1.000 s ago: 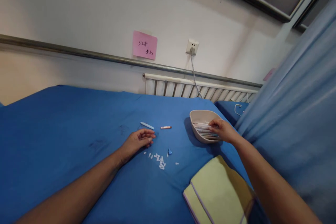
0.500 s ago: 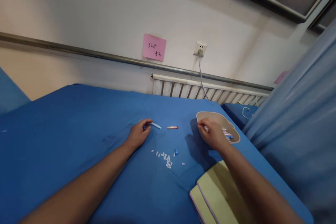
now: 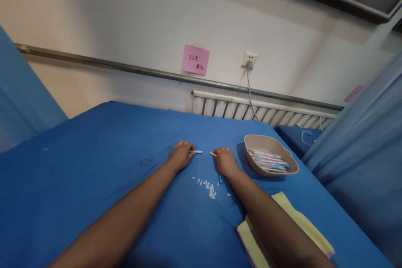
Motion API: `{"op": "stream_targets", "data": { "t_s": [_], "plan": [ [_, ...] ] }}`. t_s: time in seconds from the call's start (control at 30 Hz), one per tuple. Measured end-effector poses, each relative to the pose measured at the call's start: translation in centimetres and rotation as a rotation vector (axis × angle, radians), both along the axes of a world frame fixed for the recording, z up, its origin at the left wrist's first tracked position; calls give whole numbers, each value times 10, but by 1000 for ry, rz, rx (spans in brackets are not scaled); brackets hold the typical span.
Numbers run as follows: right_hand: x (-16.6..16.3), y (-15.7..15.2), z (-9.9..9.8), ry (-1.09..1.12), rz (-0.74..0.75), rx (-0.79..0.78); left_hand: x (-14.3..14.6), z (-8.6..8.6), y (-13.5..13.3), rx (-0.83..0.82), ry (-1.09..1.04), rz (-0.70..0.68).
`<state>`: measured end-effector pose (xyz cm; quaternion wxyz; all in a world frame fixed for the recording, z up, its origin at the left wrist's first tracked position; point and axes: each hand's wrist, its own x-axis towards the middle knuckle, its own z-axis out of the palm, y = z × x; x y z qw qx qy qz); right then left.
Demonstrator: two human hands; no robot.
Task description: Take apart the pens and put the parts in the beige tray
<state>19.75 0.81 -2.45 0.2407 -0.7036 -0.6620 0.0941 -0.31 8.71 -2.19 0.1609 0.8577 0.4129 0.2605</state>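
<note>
My left hand [image 3: 182,155] is closed on a thin, pale-blue pen-like stick [image 3: 197,151], whose free end points right. Across a small gap, my right hand [image 3: 226,160] pinches a short, orange and white pen-like stick [image 3: 213,153]; most of it is hidden by the fingers. Both hands rest low over the blue sheet [image 3: 150,134]. Nearer to me lies a scatter of small white tips or caps [image 3: 210,188]. Beside them, close to my right forearm, is a small blue piece [image 3: 220,180] of unclear kind.
A beige basket [image 3: 295,168] with several pen-like sticks [image 3: 270,160] stands right of my right hand. Under my right forearm lies a folded yellow cloth [image 3: 301,222]. A radiator [image 3: 226,106] runs along the wall behind, and a blue curtain [image 3: 361,142] hangs at right.
My right hand has moved left from the basket to the orange stick on the sheet and closed on it. My left hand has shifted slightly right, its stick now nearly level.
</note>
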Motion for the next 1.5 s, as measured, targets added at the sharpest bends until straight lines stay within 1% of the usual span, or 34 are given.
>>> {"op": "stream_targets", "data": {
  "t_s": [0.1,0.17,0.23,0.3,0.33,0.4,0.5,0.6,0.73,1.0,1.17,1.4,1.5],
  "plan": [
    [-8,-9,1,95,13,34,-3,4,-21,-41,-63,4],
    [-14,-18,1,235,36,41,-6,6,-40,-79,-121,-1],
    [-18,-29,1,513,92,34,-10,8,-59,-224,-297,7],
    [-21,-40,1,821,149,18,-13,12,-75,-352,-417,31],
    [-22,-44,1,940,166,8,-14,14,-81,-398,-449,32],
    [-22,-50,3,1088,165,-6,-15,18,-89,-449,-483,40],
    [-21,-51,6,1276,115,-9,-13,23,-92,-485,-476,25],
    [-17,-48,7,1376,61,-2,-12,25,-91,-522,-450,-14],
    [-13,-43,5,1377,19,42,-11,24,-89,-525,-428,-54],
    [-17,-44,2,1226,95,50,-10,18,-84,-567,-420,-88],
    [-19,-45,2,1111,118,39,-11,18,-84,-603,-420,-76],
    [-21,-52,0,920,206,-16,-12,22,-86,-523,-356,-37],
    [-20,-54,2,888,234,-63,-11,24,-88,-502,-348,-15]
  ]
}}
